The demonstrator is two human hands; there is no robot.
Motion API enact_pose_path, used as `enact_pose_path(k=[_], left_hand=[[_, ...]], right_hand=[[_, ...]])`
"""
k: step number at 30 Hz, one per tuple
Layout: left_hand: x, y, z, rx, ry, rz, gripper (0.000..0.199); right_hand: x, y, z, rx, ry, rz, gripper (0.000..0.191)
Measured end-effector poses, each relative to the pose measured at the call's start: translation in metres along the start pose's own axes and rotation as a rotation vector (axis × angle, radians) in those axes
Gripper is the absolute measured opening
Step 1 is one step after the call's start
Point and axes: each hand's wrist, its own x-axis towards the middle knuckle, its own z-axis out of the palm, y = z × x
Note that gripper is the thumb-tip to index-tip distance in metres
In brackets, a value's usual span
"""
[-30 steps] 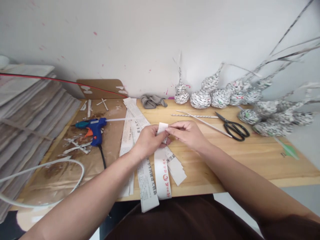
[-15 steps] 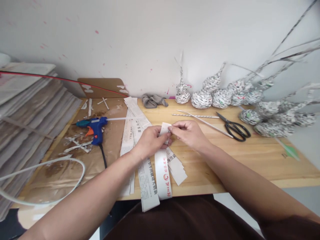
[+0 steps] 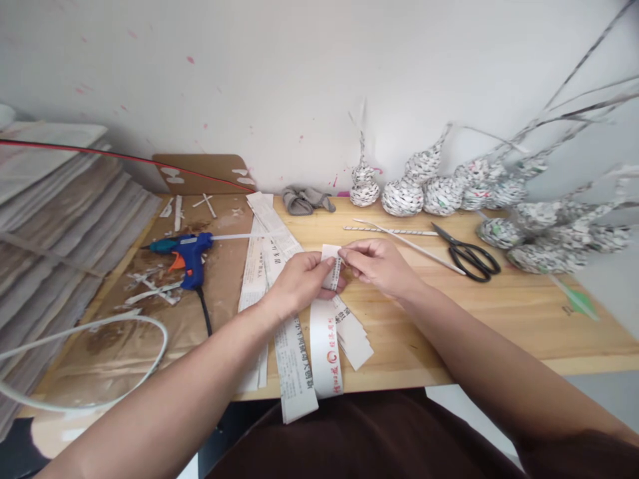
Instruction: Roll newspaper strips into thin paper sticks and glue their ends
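Note:
A newspaper strip (image 3: 325, 346) with red print hangs down toward the table's front edge. My left hand (image 3: 305, 278) is closed around its upper part, thumb pressed on the paper. My right hand (image 3: 372, 263) pinches the right edge of the strip near its top end; its fingertips are partly hidden. Beneath my hands lie more newspaper strips (image 3: 295, 362), fanned out and overlapping. A thin rolled paper stick (image 3: 412, 246) and a spiral-striped paper stick (image 3: 389, 231) lie beyond my right hand.
Black scissors (image 3: 469, 258) lie at right. Several woven paper gourds (image 3: 402, 197) stand along the wall. A blue glue gun (image 3: 190, 258) rests on brown paper at left, beside stacked newspapers (image 3: 74, 213). A grey cloth (image 3: 307, 200) lies at the back.
My left thumb has shifted slightly off the strip's middle, showing more of its printed top. My right fingertips have moved a little to the strip's right edge.

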Motion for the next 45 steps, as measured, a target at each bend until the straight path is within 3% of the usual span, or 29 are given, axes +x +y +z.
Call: enact_pose_path(k=[21,30,39,45], left_hand=[[-0.003,0.001,0.002,0.117,-0.034,0.048,0.017],[-0.003,-0.001,0.002,0.110,-0.101,0.062,0.019],[-0.002,0.003,0.000,0.043,-0.114,0.028,0.021],[-0.002,0.003,0.001,0.050,-0.120,0.002,0.020]], right_hand=[[0.002,0.009,0.005,0.091,0.060,-0.027,0.031],[-0.002,0.013,0.014,0.203,-0.007,0.029,0.038],[0.001,0.004,-0.004,0.078,-0.123,0.008,0.030],[0.001,0.008,-0.001,0.068,-0.075,-0.002,0.029]])
